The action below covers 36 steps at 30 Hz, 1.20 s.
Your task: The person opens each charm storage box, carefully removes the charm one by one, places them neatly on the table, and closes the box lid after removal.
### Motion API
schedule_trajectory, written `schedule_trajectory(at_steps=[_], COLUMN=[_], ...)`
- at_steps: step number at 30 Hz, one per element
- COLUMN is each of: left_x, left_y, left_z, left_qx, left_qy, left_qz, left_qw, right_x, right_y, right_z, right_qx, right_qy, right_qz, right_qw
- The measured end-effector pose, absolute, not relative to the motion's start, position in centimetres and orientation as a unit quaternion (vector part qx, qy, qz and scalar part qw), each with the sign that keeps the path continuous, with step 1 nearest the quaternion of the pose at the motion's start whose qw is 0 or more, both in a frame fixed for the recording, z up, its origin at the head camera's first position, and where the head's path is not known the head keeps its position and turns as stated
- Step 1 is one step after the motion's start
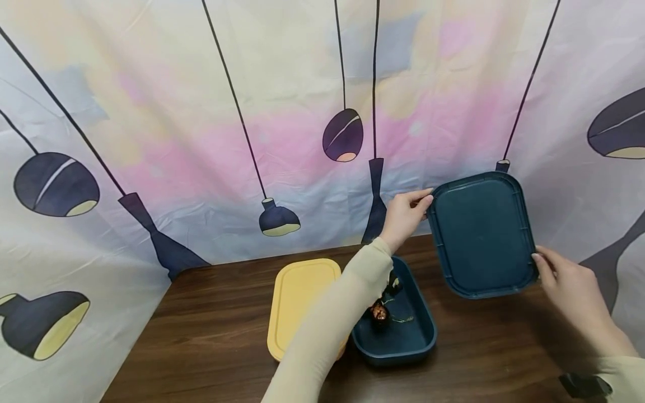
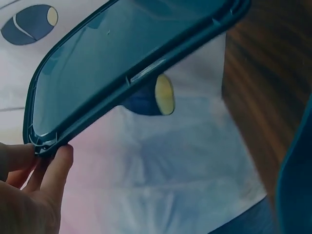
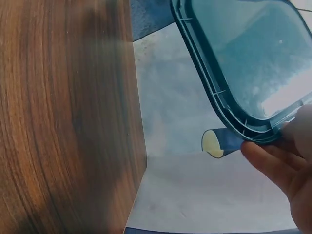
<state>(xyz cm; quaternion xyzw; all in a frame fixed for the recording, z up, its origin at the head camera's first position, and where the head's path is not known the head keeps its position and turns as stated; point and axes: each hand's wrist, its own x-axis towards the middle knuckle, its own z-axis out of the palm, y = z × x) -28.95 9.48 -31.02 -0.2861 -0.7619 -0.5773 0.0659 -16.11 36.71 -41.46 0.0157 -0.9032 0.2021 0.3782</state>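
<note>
A dark teal, rounded-rectangular plastic lid (image 1: 482, 235) is pinched at opposite corners by the left hand (image 1: 405, 219) and the right hand (image 1: 574, 285), apparently so that its notched rim (image 3: 217, 92) is kept steady while tilted, above the brown wood-grained table (image 1: 216, 336) toward the far edge. The matching deep plastic container (image 1: 403, 342) is left uncovered, dark shiny contents (image 1: 379, 313) inside, beside a smooth yellow rounded-rectangular plastic lid (image 1: 302, 296).

No text, label, brand, number or sign can be read in the head view or in either wrist view
</note>
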Motion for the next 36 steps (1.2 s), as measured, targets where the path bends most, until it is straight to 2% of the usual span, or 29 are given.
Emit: schedule_trajectory(at_steps=[10, 22, 32, 36], left_x=[-28.1, -25.3, -22.8, -22.4], left_y=[13.1, 17.1, 19.2, 19.5], left_z=[-34.1, -37.5, -40.2, -40.8], left_qx=[-0.169, -0.052, 0.007, 0.023], left_qy=[-0.745, -0.734, -0.675, -0.671], left_qz=[-0.645, -0.672, -0.719, -0.721], left_qw=[0.014, -0.083, -0.165, -0.172], right_x=[-16.1, -16.9, -16.6, -16.8], right_y=[37.7, 40.1, 42.2, 42.5], right_z=[-42.3, -43.2, -43.7, -43.7], right_qx=[0.003, -0.018, -0.059, -0.063], right_qy=[-0.918, -0.931, -0.961, -0.968], right_qz=[0.188, 0.176, 0.175, 0.185], right_qw=[0.350, 0.318, 0.206, 0.159])
